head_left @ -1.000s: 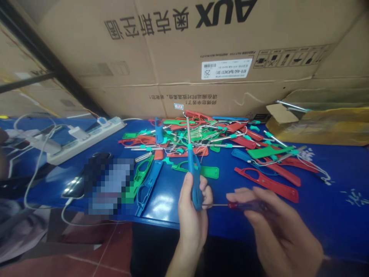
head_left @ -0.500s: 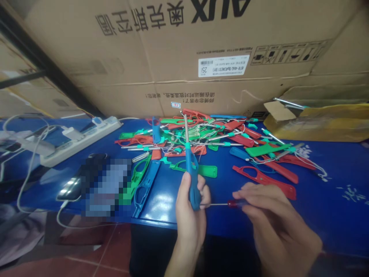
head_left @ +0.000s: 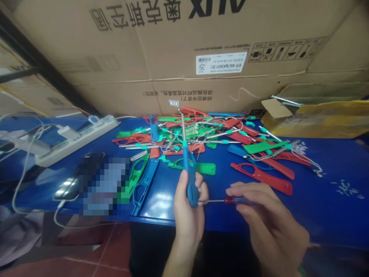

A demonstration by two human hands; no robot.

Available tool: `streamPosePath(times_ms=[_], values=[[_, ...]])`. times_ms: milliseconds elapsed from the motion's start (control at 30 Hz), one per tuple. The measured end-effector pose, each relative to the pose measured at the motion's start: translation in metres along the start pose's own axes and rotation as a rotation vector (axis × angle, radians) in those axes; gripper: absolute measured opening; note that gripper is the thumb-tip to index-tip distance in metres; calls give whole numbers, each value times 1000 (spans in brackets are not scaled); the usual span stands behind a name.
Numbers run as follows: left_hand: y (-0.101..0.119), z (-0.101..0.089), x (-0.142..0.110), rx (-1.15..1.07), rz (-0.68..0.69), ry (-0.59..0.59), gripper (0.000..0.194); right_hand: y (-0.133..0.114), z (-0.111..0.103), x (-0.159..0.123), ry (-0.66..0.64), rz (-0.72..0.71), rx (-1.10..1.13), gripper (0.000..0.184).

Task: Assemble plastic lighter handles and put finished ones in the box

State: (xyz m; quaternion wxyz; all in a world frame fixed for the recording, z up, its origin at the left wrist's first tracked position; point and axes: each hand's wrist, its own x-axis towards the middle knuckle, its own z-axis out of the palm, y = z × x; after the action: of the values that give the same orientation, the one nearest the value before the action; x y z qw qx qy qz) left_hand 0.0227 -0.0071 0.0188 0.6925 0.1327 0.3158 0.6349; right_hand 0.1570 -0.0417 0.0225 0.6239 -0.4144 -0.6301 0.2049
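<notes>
A blue long-nosed gas lighter stands nearly upright in my left hand, its metal tube pointing away from me. My right hand is closed on a screwdriver with a dark red, see-through handle. The screwdriver's thin shaft lies level, and its tip meets the lower right edge of the lighter near my left fingertips; the exact contact point is hard to make out. Behind the hands lies a heap of lighter parts: a green shell half, a red shell half, metal tubes and thin white wires.
Blue and green shell halves lie left of my hands, beside a partly pixelated phone and a dark phone on a cable. A white power strip is further left. A yellow-taped carton stands at right, and a large cardboard box behind.
The view has shifted slightly. The screwdriver and my right hand have moved a little left, and the tip stays at the lighter's lower edge. Both holds are the same.
</notes>
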Motion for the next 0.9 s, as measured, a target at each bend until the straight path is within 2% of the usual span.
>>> streamPosePath(times_ms=[100, 167, 300, 433, 500, 600, 700, 767, 900], values=[[0, 0, 0, -7, -8, -2, 41, -4, -8, 5, -156, 46, -18, 33], [0, 0, 0, -30, -8, 9, 40, -5, -11, 7, -187, 16, 52, 30], [1, 0, 0, -48, -28, 13, 38, 0, -2, 6, -56, -13, 157, 30], [0, -1, 0, -42, -33, 23, 39, 1, 12, 2, 107, 22, 105, 27], [0, -2, 0, -49, -21, 30, 39, -2, 15, 2, 125, -12, 41, 25], [1, -1, 0, -53, 30, 40, 37, -8, 8, 3, 35, -39, -127, 20], [2, 1, -1, -35, 48, 33, 36, -9, -12, 4, -122, -44, -377, 8], [2, 2, -1, -10, 13, 10, 37, -7, -29, 6, -215, -159, -565, 16], [-1, 3, -1, 92, -25, -42, 34, -6, -56, 19, -395, -572, -741, 25]])
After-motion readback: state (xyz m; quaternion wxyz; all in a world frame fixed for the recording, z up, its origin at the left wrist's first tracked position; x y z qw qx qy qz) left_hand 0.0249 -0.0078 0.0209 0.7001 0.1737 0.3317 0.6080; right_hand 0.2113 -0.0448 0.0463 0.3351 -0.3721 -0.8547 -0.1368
